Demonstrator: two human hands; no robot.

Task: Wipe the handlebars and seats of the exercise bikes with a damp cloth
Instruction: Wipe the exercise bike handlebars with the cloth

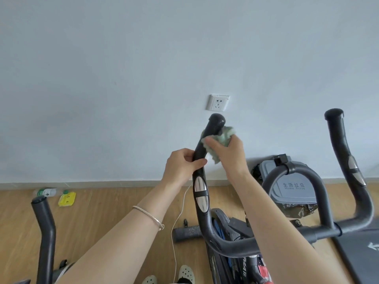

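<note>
In the head view, the left hand (182, 165) has its grip closed round the handlebar (202, 214), a matte black tube that bends upward and ends in a rounded cap. The right hand (227, 152) holds in its grip the cloth (224, 135), a pale green, fluffy bunch, pressed to the right side of this tube just under the cap and above the left hand. Below the left hand, shiny oval metal plates (200, 191) are set into the tube. A second bar (340, 144) of the same shape rises at the right. Behind, between the two, a grey plastic bin (293, 187) stands by the wall with its lid shut; a crinkled dark bag (295, 210) hangs out under the lid, and what is inside is hidden. On the wood-pattern floor (123, 201) near the wall lie a clear bottle (45, 192) and a flat yellow packet (67, 198). A white socket (218, 102) sits on the pale wall above the cap.
</note>
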